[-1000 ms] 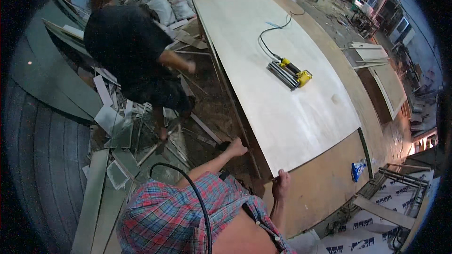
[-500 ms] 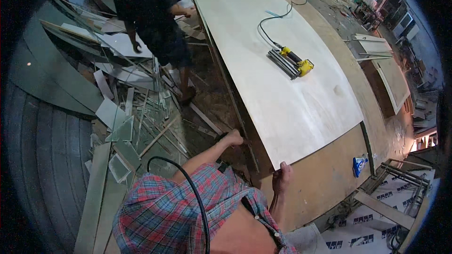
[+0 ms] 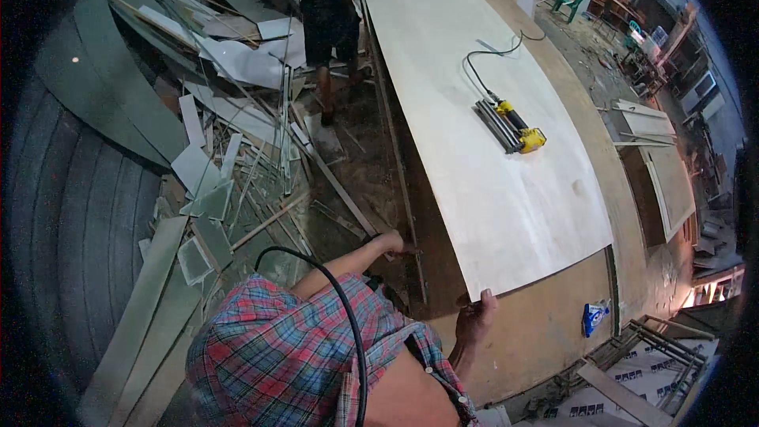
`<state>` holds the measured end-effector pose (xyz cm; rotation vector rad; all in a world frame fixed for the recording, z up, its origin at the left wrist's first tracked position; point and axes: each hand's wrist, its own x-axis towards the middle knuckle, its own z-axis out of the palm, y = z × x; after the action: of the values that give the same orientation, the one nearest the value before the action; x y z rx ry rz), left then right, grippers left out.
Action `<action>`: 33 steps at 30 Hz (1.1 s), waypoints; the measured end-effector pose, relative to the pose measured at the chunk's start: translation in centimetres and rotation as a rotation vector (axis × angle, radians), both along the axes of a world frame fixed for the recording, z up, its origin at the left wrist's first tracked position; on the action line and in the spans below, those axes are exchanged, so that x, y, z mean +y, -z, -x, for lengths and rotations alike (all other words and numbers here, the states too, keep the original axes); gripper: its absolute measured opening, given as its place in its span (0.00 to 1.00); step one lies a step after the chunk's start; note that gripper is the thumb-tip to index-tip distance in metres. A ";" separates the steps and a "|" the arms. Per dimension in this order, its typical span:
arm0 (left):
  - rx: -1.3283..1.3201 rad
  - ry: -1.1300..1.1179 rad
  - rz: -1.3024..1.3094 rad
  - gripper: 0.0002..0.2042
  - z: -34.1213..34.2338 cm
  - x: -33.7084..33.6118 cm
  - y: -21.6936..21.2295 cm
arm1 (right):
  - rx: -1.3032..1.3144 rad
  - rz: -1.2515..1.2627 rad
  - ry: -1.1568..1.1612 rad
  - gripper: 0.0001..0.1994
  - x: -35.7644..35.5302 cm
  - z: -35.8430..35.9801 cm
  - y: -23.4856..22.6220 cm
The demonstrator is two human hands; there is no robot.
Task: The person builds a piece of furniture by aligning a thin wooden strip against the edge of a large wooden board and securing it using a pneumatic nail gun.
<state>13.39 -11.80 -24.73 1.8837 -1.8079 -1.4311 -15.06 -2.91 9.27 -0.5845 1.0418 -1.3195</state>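
change: my right hand [image 3: 476, 318] has stayed on the near corner of the pale plywood sheet [image 3: 482, 142]; my left hand [image 3: 393, 243] stays by the near left edge; the other person [image 3: 328, 8] has walked farther off.
right hand: fingers curled over the sheet's near corner, gripping it.
left hand: against the edge of the brown board [image 3: 545, 324] beneath; i cannot tell if it is clenched.
sheet: lies flat on the brown board, long axis running near to far.
on it: a yellow power tool [image 3: 512, 126], mid-sheet, right of centre.
room: scrap offcuts [image 3: 237, 150] crowd the left; stacked panels [image 3: 660, 166] right.
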 end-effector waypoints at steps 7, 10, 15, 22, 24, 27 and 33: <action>-0.061 0.150 0.366 0.40 -2.0 0.6 5.0 | 0.251 0.097 0.026 0.10 0.1 2.7 5.7; -0.103 0.156 0.640 0.39 -2.9 1.8 4.6 | 0.085 0.053 -0.143 0.11 -0.3 2.7 6.1; 0.028 -0.181 0.381 0.38 -2.5 1.9 1.5 | 0.050 0.047 -0.323 0.11 -0.2 2.3 4.6; -0.119 -0.424 0.198 0.16 2.3 1.4 -9.4 | 0.159 -0.086 -0.333 0.12 -1.1 3.2 6.2; -0.074 -0.249 -0.128 0.14 4.1 0.6 -20.5 | 0.166 -0.116 -0.277 0.11 -0.1 4.8 6.3; 0.032 -0.377 -0.168 0.20 3.7 0.8 -17.0 | 0.101 -0.074 -0.179 0.12 -0.2 2.0 2.1; -0.041 -0.144 0.200 0.34 0.2 1.3 -1.5 | 0.043 -0.039 -0.194 0.10 -0.2 2.2 1.9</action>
<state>13.17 -10.46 -23.20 1.9091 -1.7214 -1.1281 -17.23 -3.07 7.35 -0.6700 1.0175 -1.1189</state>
